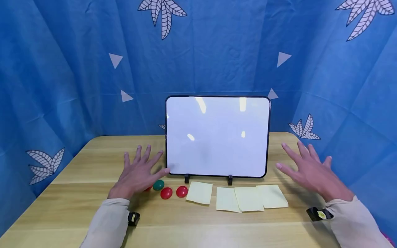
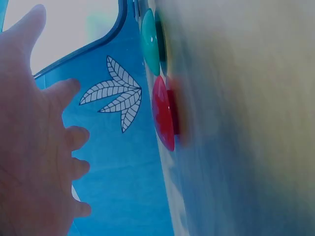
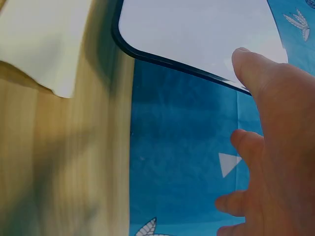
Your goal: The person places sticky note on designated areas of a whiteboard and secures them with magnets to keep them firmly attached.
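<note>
A small whiteboard [image 1: 217,137] with a black frame stands upright on two black feet. My left hand [image 1: 139,175] hovers left of it with fingers spread, holding nothing; its thumb overlaps the board's lower left corner in the head view. On the other side my right hand [image 1: 310,172] is likewise spread in the air and bare. Near the left hand lie a green round magnet [image 1: 158,185] and red round magnets [image 1: 166,193], one partly hidden by that hand. Pale yellow sticky notes [image 1: 249,199] lie in front of the board, one note [image 1: 200,193] apart from the others.
Everything stands on a light wooden table [image 1: 192,230]. A blue curtain [image 1: 211,51] with white leaf and triangle prints hangs behind and at both sides. Black wrist straps show below each hand.
</note>
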A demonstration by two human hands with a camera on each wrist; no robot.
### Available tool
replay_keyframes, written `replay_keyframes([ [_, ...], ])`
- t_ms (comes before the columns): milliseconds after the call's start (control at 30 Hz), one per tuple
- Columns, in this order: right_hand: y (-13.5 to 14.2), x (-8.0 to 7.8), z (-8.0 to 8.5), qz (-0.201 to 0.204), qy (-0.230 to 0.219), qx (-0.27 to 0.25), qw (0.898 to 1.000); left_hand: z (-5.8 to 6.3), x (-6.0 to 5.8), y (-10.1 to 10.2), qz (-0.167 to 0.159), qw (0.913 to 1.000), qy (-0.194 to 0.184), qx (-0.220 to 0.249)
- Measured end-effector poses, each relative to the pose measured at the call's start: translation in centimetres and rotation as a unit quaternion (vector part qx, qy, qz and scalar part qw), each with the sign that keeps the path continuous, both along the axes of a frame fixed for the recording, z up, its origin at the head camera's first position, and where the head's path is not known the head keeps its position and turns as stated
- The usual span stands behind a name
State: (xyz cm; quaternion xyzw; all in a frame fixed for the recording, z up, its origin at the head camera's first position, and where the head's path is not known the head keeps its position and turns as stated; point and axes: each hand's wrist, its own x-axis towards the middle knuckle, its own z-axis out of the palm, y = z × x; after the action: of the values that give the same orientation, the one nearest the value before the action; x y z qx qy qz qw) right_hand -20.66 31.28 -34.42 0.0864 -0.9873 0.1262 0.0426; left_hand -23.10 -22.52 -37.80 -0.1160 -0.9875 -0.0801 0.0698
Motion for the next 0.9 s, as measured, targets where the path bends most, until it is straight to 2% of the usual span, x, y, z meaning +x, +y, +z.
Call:
replay_keyframes([
  [267, 0.2, 0.8, -0.8, 0.001, 0.003, 0.007, 1.0, 0.0, 0.5, 0.1, -0.007, 0.9999, -0.001, -0.014],
  [600, 0.0, 1.6, -0.9, 0.003, 0.007, 0.007, 1.0, 0.3, 1.1, -0.6, -0.008, 0.9998, -0.006, -0.018],
  [900, -0.8, 2.0, -0.9, 0.009, 0.014, 0.022, 1.0, 0.4, 2.4, -0.6, -0.015, 0.9998, -0.001, -0.015],
])
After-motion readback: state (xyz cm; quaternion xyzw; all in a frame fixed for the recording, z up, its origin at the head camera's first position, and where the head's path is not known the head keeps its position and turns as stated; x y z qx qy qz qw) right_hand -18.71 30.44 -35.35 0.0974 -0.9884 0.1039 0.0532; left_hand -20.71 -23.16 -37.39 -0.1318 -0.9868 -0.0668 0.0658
